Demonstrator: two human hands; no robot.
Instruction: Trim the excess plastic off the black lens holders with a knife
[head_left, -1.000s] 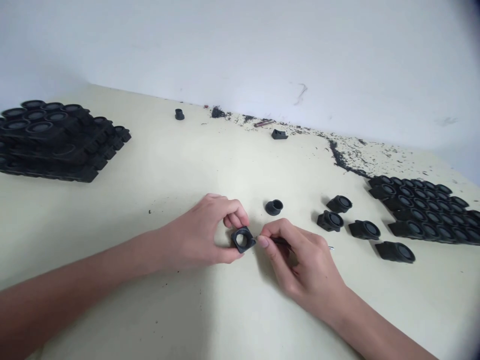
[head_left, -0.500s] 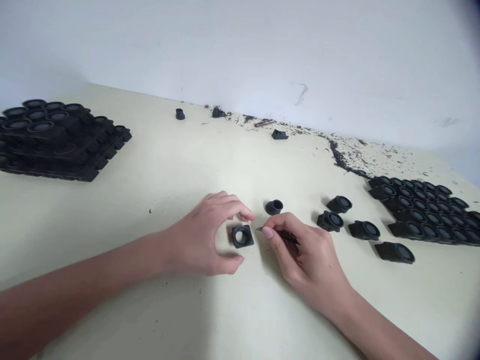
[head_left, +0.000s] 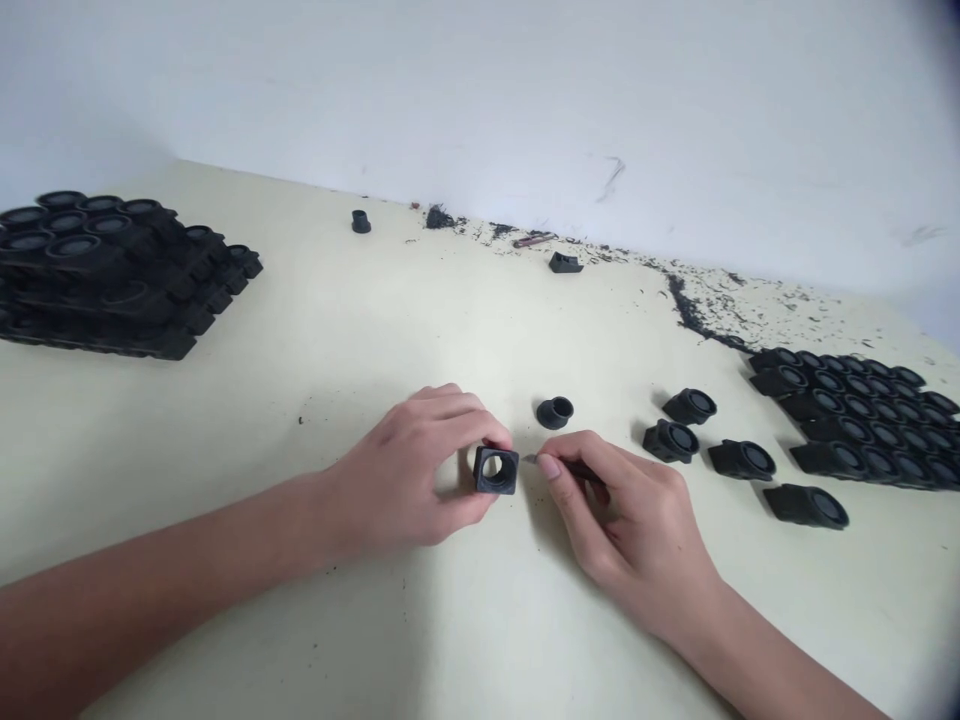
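Observation:
Between the thumb and fingers of my left hand [head_left: 420, 470] is a black square part with a round hole [head_left: 480, 483], its opening facing me. My right hand [head_left: 626, 510] pinches a slim dark craft knife [head_left: 581, 470] like a pen; its pointed blade lies just right of the square part, apart from it. Much of the knife's handle is hidden by my fingers. Beyond my right hand a short black flanged tube [head_left: 555, 412] sits on the pale table [head_left: 300, 290].
Several loose black parts [head_left: 742, 460] lie right of my right hand, before dense rows of similar parts [head_left: 855, 410]. A tall stack [head_left: 97, 280] stands at the left. Along the wall are black shavings [head_left: 697, 310], a reddish tool [head_left: 534, 240], a black block [head_left: 565, 263] and a small tube [head_left: 361, 222].
My left hand has closed its thumb and fingers onto the square part, which has tilted. The knife stays in my right hand. The whole view has shifted slightly.

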